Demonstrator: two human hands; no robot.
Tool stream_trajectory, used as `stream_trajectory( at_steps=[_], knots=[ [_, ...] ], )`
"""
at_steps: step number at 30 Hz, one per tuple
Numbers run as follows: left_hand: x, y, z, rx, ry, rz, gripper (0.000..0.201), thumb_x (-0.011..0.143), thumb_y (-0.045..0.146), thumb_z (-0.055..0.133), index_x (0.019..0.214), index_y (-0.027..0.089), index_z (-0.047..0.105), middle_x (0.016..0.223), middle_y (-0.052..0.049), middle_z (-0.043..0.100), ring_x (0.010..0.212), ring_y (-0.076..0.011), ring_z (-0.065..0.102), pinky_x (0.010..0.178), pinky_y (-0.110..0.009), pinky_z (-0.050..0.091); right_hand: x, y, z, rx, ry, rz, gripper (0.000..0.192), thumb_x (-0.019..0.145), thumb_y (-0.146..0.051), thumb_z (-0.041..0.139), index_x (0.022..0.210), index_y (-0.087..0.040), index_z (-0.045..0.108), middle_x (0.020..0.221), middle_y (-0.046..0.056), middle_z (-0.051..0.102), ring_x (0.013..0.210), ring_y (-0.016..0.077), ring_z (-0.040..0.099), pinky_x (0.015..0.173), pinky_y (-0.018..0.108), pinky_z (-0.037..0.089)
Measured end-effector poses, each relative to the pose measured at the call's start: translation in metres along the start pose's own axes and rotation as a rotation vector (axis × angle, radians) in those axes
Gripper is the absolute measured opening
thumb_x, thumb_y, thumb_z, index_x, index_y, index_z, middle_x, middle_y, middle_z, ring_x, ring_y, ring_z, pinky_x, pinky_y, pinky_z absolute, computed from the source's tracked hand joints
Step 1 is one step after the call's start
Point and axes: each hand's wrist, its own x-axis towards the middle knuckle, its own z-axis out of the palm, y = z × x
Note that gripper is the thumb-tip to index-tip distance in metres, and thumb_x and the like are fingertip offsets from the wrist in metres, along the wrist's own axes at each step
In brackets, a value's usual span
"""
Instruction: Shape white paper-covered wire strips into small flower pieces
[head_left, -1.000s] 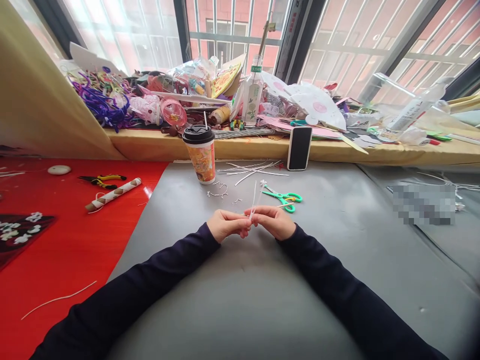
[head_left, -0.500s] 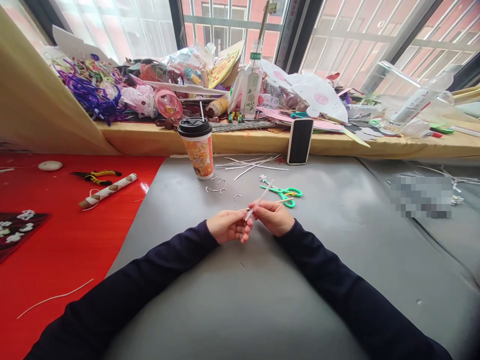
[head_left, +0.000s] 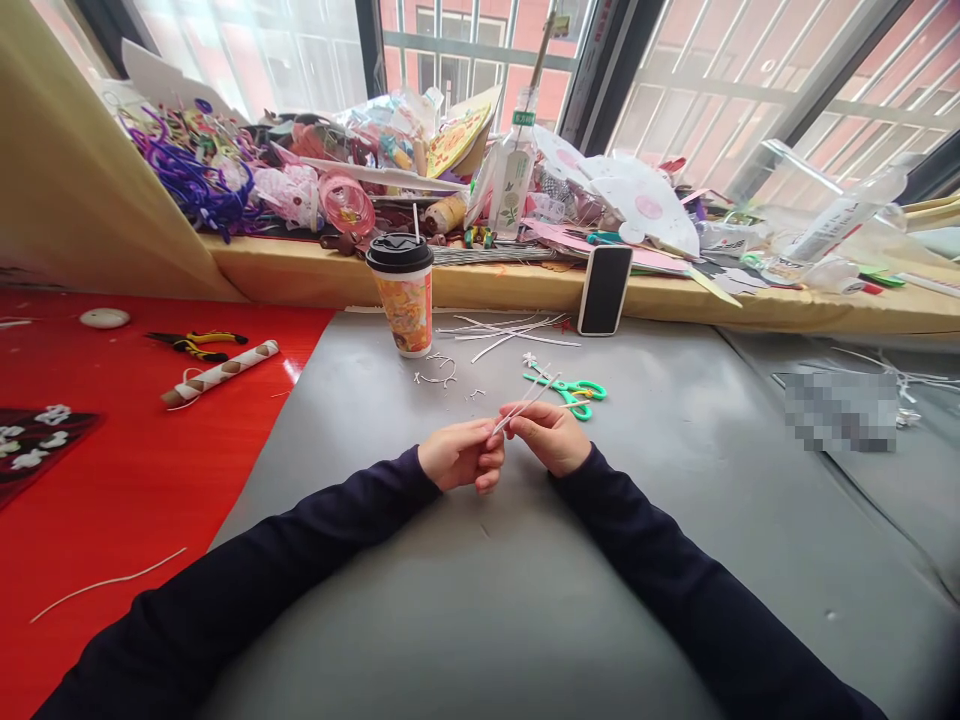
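Head view, left to right: a red mat point(head_left: 135, 470) covers the left of the surface, with pliers point(head_left: 196, 343), a paper-wrapped roll point(head_left: 219, 373) and a loose white strand point(head_left: 105, 583) lying on it. On the grey surface point(head_left: 480, 600) a lidded cup point(head_left: 403, 293) stands at the back, with cut white bits just right of it. Both dark-sleeved arms meet at the middle. The left hand point(head_left: 459, 455) is closed, thumb and fingertips pinching the near end of thin white strips point(head_left: 525, 403). The right hand point(head_left: 553, 437) touches it and pinches the same strips, which slant up and away to the right, over green scissors point(head_left: 571, 390) lying just beyond. A phone point(head_left: 604, 290) leans against the cluttered sill point(head_left: 525, 285).

The step looks like twisting or binding the strips together at the pinch. Any next move would call for a steady left-hand grip while the right fingers turn the strips.
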Motion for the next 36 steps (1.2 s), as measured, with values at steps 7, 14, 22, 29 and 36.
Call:
stream_trajectory(
  at_steps=[7,14,22,29,36],
  knots=[
    [0.000,0.000,0.001,0.028,0.039,0.025,0.023,0.080,0.032,0.038,0.064,0.016,0.034,0.053,0.004,0.030,0.040,-0.0076,0.038,0.043,-0.022,0.029,0.000,-0.003,0.003,-0.053,0.012,-0.064,0.012,0.064,-0.031,0.064,0.067,-0.020,0.065,0.078,0.002,0.062,0.074,0.0131,0.054,0.070,0.029,0.043],
    [0.001,-0.001,0.002,0.097,0.096,0.081,0.024,0.080,0.035,0.038,0.065,0.017,0.032,0.054,0.004,0.032,0.039,-0.0073,0.039,0.042,-0.022,0.030,-0.001,-0.007,0.004,-0.117,-0.008,-0.122,0.010,0.065,-0.029,0.063,0.073,-0.023,0.066,0.082,0.001,0.063,0.081,0.0144,0.055,0.076,0.031,0.043],
    [0.003,-0.004,0.004,0.183,0.175,0.105,0.026,0.079,0.038,0.039,0.066,0.017,0.033,0.053,0.005,0.031,0.039,-0.0053,0.032,0.039,-0.020,0.030,-0.006,-0.015,0.011,-0.205,0.049,-0.172,0.009,0.066,-0.028,0.062,0.072,-0.023,0.067,0.078,0.002,0.062,0.080,0.0148,0.055,0.077,0.031,0.044],
    [0.004,-0.007,0.003,0.283,0.258,0.192,0.025,0.079,0.039,0.040,0.069,0.017,0.036,0.057,0.005,0.030,0.042,-0.0046,0.029,0.038,-0.019,0.030,-0.009,-0.018,0.018,-0.251,0.119,-0.218,0.006,0.067,-0.026,0.062,0.068,-0.021,0.067,0.078,0.002,0.062,0.078,0.0149,0.056,0.074,0.032,0.045],
    [-0.001,-0.010,0.005,0.911,0.432,0.322,0.019,0.080,0.036,0.037,0.076,0.018,0.041,0.052,0.005,0.033,0.044,-0.0072,0.032,0.045,-0.021,0.028,-0.006,-0.013,0.015,-0.245,0.181,-0.188,0.005,0.066,-0.026,0.063,0.066,-0.021,0.066,0.073,0.002,0.062,0.076,0.0141,0.055,0.072,0.030,0.045]
  ],
)
